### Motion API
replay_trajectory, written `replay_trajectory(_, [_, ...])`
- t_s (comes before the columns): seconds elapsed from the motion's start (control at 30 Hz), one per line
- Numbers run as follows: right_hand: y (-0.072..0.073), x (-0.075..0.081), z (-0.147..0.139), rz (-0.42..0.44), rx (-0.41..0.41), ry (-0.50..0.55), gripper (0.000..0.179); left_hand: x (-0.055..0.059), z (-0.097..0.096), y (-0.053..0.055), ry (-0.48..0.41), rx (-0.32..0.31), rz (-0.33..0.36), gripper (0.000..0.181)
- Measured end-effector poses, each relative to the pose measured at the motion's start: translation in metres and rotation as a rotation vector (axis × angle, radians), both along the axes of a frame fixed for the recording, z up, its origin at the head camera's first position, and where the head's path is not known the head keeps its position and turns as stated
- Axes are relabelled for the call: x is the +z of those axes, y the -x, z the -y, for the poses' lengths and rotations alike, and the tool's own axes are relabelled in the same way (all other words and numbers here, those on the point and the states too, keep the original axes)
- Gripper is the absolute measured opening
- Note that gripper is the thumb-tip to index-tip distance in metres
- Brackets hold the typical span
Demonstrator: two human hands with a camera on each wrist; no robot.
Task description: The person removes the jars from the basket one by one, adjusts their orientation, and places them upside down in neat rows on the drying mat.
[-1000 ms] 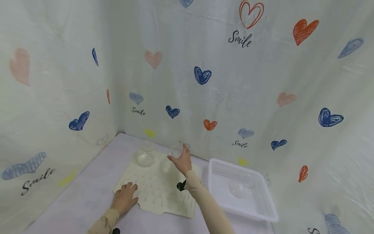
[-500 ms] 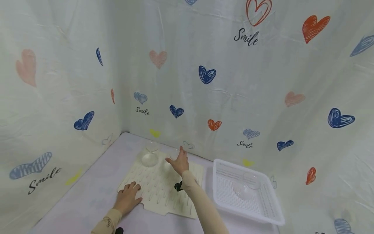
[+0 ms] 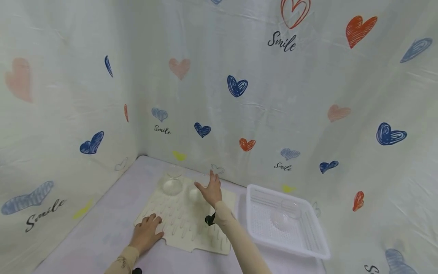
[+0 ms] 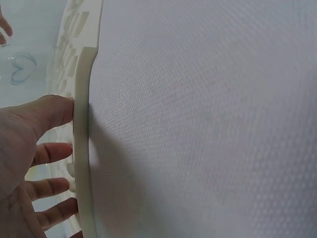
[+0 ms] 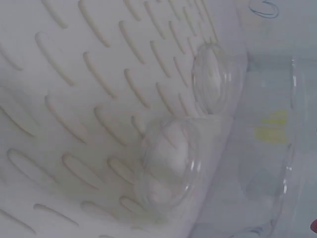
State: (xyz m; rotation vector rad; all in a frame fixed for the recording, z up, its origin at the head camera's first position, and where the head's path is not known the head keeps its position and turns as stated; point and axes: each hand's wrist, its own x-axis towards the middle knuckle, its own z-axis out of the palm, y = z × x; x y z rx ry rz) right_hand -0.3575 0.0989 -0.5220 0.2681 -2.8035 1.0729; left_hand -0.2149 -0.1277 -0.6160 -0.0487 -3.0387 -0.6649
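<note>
A cream drying mat with raised slanted ridges lies on the table. My left hand rests on its front left corner, fingers spread over the top; in the left wrist view the thumb touches the mat's edge. Near the mat's back, my right hand holds a clear drinking glass upright, thumb and fingers around its sides. Only a fingertip shows in the right wrist view. To its left, a second clear glass stands upright on the mat at the back left.
To the right of the mat sits a white perforated plastic basket with a clear glass inside. A white curtain printed with hearts hangs behind and to the left. The table has a white cover.
My right hand has shifted slightly to the left at the back of the mat, around the glass. The left hand stays on the mat's corner. The head view sways a little.
</note>
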Motion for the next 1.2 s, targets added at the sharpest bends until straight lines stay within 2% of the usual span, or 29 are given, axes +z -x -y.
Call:
replay_trajectory(0.17, [-0.005, 0.015, -0.037, -0.024, -0.049, 0.127, 0.086, 0.004, 0.004, -0.003, -0.001, 0.004, -0.014, 0.043])
replay_trajectory(0.33, [-0.004, 0.035, -0.1, -0.079, -0.21, 0.203, 0.081, 0.007, 0.011, -0.006, 0.001, 0.004, -0.025, 0.042])
replay_trajectory(0.47, [0.0, 0.047, -0.161, -0.116, -0.373, 0.151, 0.083, 0.007, 0.016, -0.008, 0.009, 0.012, -0.016, 0.042])
replay_trajectory(0.53, [-0.001, 0.049, -0.192, -0.083, -0.439, 0.092, 0.09, 0.007, 0.017, -0.007, 0.012, 0.014, 0.0, 0.043])
replay_trajectory(0.63, [-0.006, 0.046, -0.235, 0.035, -0.5, 0.012, 0.104, 0.009, 0.017, -0.006, 0.015, 0.017, 0.038, 0.043])
replay_trajectory(0.73, [-0.014, 0.035, -0.27, 0.177, -0.517, -0.046, 0.115, 0.009, 0.015, -0.003, 0.012, 0.019, 0.074, 0.044])
replay_trajectory(0.8, [-0.019, 0.023, -0.287, 0.231, -0.523, -0.043, 0.117, 0.008, 0.014, -0.002, 0.011, 0.015, 0.085, 0.044])
replay_trajectory(0.87, [-0.024, 0.011, -0.3, 0.242, -0.533, -0.011, 0.117, 0.007, 0.012, -0.001, 0.01, 0.008, 0.09, 0.043])
replay_trajectory(1.0, [-0.031, -0.011, -0.319, 0.206, -0.554, 0.06, 0.113, 0.005, 0.006, 0.0, 0.008, -0.012, 0.086, 0.043])
replay_trajectory(1.2, [-0.035, -0.017, -0.33, 0.177, -0.617, 0.124, 0.113, 0.011, -0.005, 0.004, 0.014, -0.025, 0.106, 0.044])
